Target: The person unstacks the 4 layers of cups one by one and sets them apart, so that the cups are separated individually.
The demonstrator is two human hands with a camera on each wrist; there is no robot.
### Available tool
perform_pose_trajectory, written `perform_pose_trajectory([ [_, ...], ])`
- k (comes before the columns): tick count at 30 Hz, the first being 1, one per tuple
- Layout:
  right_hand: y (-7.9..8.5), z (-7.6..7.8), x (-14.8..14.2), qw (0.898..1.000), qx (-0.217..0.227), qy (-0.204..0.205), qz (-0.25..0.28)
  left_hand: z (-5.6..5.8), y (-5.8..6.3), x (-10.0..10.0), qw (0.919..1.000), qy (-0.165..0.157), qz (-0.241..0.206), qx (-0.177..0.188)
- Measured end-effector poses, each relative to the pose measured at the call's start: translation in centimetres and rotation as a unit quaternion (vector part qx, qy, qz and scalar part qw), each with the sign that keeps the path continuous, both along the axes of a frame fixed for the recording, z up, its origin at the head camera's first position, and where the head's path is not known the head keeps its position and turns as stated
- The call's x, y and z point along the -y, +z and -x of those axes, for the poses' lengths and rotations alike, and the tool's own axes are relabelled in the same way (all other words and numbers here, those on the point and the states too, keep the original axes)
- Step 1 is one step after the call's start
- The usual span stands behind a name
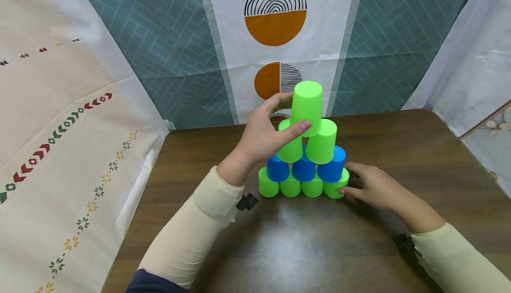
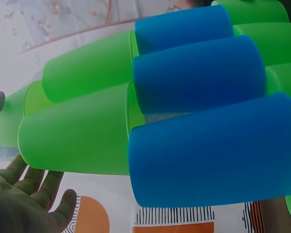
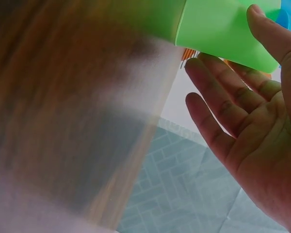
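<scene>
A patterned cloth [image 1: 179, 40] is hanging beyond the left hand [image 1: 261, 129] and the right hand [image 1: 371, 186], and a brown table [image 1: 303, 248] is lying beneath them. Between the hands a stack [image 1: 304, 169] of green and blue cups is standing in four tiers, mouths down. The left hand is pinching the top cup [image 1: 306, 107], thumb in front and fingers behind, over two green cups [image 1: 321, 144]; whether these are bearing its weight I cannot tell. The right hand is holding its thumb and fairly straight fingers apart, either side of the bottom row's end cup [image 1: 333, 189]; any squeeze is staying hidden. The cups are looking like thin plastic: light, smooth, perhaps slippery, stiff but probably giving under hard pressure. The top cup is likely calling for a gentle hold on opposite sides of its wall, since the stack is seeming easier to upset than any cup is to break
</scene>
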State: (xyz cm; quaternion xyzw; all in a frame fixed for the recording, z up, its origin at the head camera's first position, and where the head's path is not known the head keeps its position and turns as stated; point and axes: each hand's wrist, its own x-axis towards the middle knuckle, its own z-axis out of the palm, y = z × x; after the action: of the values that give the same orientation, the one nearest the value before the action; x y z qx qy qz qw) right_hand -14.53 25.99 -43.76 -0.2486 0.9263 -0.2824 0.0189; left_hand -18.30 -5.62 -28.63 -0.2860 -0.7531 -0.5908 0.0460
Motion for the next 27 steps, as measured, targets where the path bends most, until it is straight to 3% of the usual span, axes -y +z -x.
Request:
perform_pose_trajectory([
  [11,0.0,0.0,0.1,1.0,-0.001,0.0,-0.002,-0.1,-0.2,0.1,0.9994,0.003,-0.033,-0.013],
  [18,0.2,0.1,0.1,1.0,0.005,-0.002,-0.008,0.1,0.0,2.5,0.9945,0.007,-0.07,-0.078],
  [23,0.4,0.1,0.1,1.0,0.011,-0.008,-0.016,0.8,0.0,5.4,0.9884,0.059,-0.085,-0.111],
  [27,0.4,0.1,0.1,1.0,0.012,-0.008,-0.02,1.4,-1.2,8.4,0.9842,0.115,-0.087,-0.102],
])
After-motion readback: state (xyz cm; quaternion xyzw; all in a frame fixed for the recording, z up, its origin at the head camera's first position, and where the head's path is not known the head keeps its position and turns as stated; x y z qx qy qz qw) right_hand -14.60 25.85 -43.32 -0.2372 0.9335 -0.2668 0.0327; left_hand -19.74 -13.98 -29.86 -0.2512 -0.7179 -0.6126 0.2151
